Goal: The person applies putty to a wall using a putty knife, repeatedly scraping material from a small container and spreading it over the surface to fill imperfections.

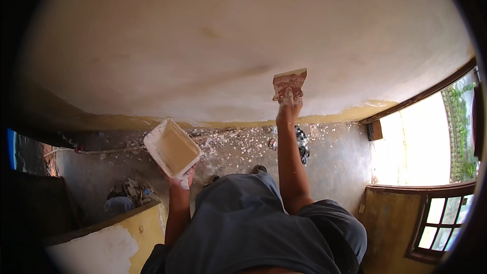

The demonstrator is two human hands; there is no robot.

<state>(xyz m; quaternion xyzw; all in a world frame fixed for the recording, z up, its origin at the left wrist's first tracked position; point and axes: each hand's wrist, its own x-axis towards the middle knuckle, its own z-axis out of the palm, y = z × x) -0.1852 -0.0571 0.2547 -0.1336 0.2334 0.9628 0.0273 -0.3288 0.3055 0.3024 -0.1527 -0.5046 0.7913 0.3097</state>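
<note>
My right hand (290, 105) grips a wide, reddish-brown putty knife (290, 82) smeared with pale filler. Its straight edge points up at the wall (203, 45); whether it touches the surface I cannot tell. The wall is mostly coated off-white, with darker smudges and a yellow strip low down. On the left, my left hand (183, 176) holds a white rectangular tub (172, 148) from its near end, tilted so its inside shows. Cream-coloured filler coats the inside of the tub, and white residue sticks to my fingers.
White crumbs litter the grey floor (243, 147) along the wall's foot. A dark plastic bag (303, 147) lies beyond my right forearm. At the left, a low yellow-and-white partition (116, 238) stands before a rubble heap (132, 193). A bright doorway (416, 147) opens on the right, near a paned window (444, 223).
</note>
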